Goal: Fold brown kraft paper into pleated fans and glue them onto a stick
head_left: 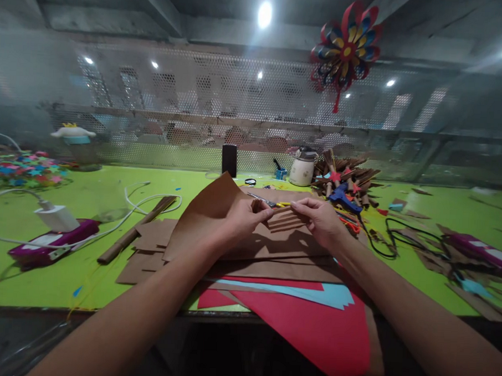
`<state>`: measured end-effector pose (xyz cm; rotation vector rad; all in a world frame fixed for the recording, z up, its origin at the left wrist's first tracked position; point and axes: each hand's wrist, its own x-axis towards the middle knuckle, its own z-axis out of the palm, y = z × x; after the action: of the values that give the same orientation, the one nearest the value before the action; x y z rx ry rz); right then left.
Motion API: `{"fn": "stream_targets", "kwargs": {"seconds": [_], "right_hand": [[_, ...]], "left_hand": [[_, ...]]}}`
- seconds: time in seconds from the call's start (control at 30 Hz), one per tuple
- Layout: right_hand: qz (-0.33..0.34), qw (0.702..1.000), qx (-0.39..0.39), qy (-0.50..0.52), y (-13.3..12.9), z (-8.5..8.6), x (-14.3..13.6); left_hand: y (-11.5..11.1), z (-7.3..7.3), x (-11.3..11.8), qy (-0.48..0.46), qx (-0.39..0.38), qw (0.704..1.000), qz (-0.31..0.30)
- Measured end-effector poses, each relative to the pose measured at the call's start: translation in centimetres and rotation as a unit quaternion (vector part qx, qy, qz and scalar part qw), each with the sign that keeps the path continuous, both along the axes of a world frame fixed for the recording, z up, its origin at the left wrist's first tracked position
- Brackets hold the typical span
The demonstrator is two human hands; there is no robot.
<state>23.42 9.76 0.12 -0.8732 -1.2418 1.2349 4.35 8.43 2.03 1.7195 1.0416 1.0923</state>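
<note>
Between my two hands is a small piece of brown paper with darker stripes or folds. My left hand pinches its left end, where the paper looks rolled or bunched. The fingers of my right hand grip its right end. Beneath lie large brown paper sheets, one curling up at the left behind my left wrist. Scissors with yellow handles rest on the sheets just behind the piece. Red paper and a light blue strip stick out below, the red hanging over the table edge.
A blue glue gun lies against a heap of brown paper rolls at the right. Purple power strips with cables flank the work. A white bottle, a black upright box and several paper stars stand or lie farther back.
</note>
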Motion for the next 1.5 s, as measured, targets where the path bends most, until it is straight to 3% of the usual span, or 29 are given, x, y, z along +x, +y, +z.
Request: {"fn": "stream_targets", "kwargs": {"seconds": [0.53,0.87,1.1,1.33,1.5], "right_hand": [[-0.004,1.0,0.011,-0.012,0.7,-0.6,0.4],[0.005,1.0,0.006,-0.015,0.3,-0.6,0.3],[0.011,1.0,-0.014,-0.015,0.4,-0.6,0.3],[0.112,0.994,-0.01,0.003,-0.5,-0.2,-0.5],[0.121,0.992,-0.021,0.02,-0.6,-0.3,-0.7]], "left_hand": [[-1.0,0.6,0.4,-0.039,-0.042,0.998,0.012],[-0.8,0.6,0.1,0.018,-0.045,0.999,0.012],[-0.4,0.1,0.2,-0.023,-0.075,0.997,0.009],[-0.5,0.4,0.5,-0.066,-0.037,0.996,0.052],[0.1,0.0,0.3,-0.087,-0.025,0.993,0.073]]}}
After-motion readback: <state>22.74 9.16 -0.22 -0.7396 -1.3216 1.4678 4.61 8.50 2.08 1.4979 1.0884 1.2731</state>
